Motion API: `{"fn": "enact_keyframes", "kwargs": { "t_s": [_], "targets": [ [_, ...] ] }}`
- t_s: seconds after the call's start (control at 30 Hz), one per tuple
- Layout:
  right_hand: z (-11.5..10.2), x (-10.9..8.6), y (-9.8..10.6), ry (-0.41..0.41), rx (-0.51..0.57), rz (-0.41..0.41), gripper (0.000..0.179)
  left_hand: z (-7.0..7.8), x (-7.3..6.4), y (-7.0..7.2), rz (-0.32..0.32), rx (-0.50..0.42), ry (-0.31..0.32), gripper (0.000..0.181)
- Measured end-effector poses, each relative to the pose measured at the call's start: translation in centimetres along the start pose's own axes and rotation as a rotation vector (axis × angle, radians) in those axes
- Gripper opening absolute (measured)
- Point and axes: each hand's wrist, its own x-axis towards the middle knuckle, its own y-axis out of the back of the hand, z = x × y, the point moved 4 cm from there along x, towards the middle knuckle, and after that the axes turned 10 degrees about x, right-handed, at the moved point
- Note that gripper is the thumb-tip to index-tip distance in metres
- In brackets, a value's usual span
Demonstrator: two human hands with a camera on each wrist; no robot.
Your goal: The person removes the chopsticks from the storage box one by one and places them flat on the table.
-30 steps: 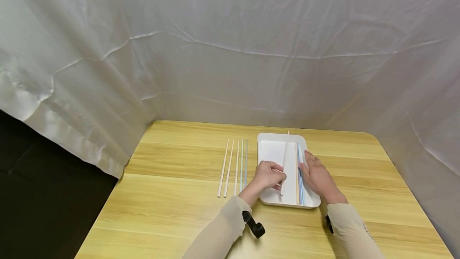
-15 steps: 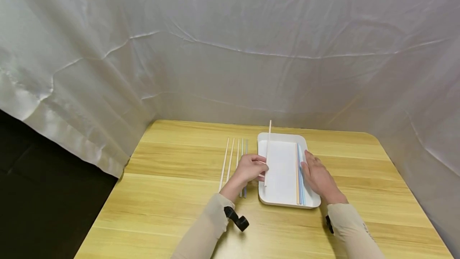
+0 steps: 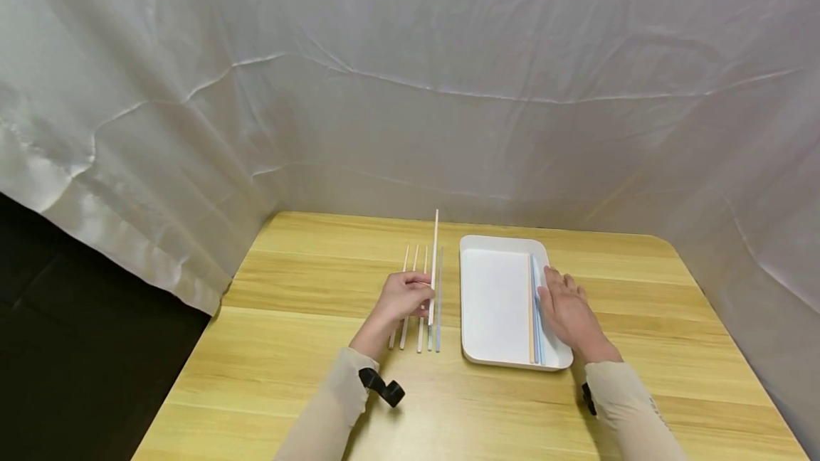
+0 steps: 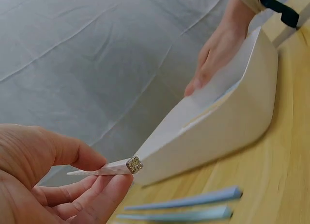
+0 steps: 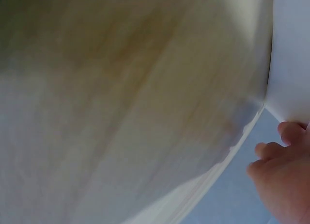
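My left hand [image 3: 400,296] pinches a pale pinkish-white chopstick [image 3: 435,255] between thumb and fingers, raised over a row on the table. Its thick end, with a speckled gold tip, faces the camera in the left wrist view. Below it lie several pale chopsticks [image 3: 405,333], partly hidden by the hand, with a light green-blue chopstick [image 4: 189,214] and a blue chopstick [image 4: 193,197] at the row's right. My right hand [image 3: 569,311] rests with extended fingers on the right rim of a white tray [image 3: 493,297]. Along that side inside lie an orange chopstick [image 3: 531,311] and blue chopsticks [image 3: 537,319].
The wooden table [image 3: 295,347] carries the tray right of the row, with a narrow strip of wood between. A pale hanging curtain [image 3: 410,126] closes off the back and sides. Black wrist straps [image 3: 381,386] sit on the sleeves.
My left hand has carried the pale chopstick leftward from above the tray, across its left rim, to above the row on the table. My right hand stays at the tray's right rim.
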Motion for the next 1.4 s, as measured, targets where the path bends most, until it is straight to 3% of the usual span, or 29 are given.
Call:
{"fn": "enact_keyframes", "kwargs": {
  "t_s": [0.43,0.6,0.97,1.2,1.4],
  "targets": [
    [0.2,0.2,0.0,0.005,-0.025,-0.009,0.067,-1.8,-0.4,5.4,0.111,0.046,0.017,0.039],
    [0.3,0.2,0.0,0.005,-0.024,-0.010,0.067,-2.3,-0.7,6.8,0.138,0.074,0.029,0.038],
    [0.3,0.2,0.1,-0.007,-0.024,-0.018,0.069,-3.4,-1.2,8.0,0.180,0.203,0.074,0.031],
    [0.4,0.3,0.0,-0.011,-0.025,-0.018,0.069,-4.0,-1.8,8.3,0.166,0.282,0.095,0.028],
    [0.5,0.3,-0.1,-0.013,-0.015,-0.018,0.069,-4.3,-2.0,8.3,0.193,0.347,0.095,0.025]
  ]
}}
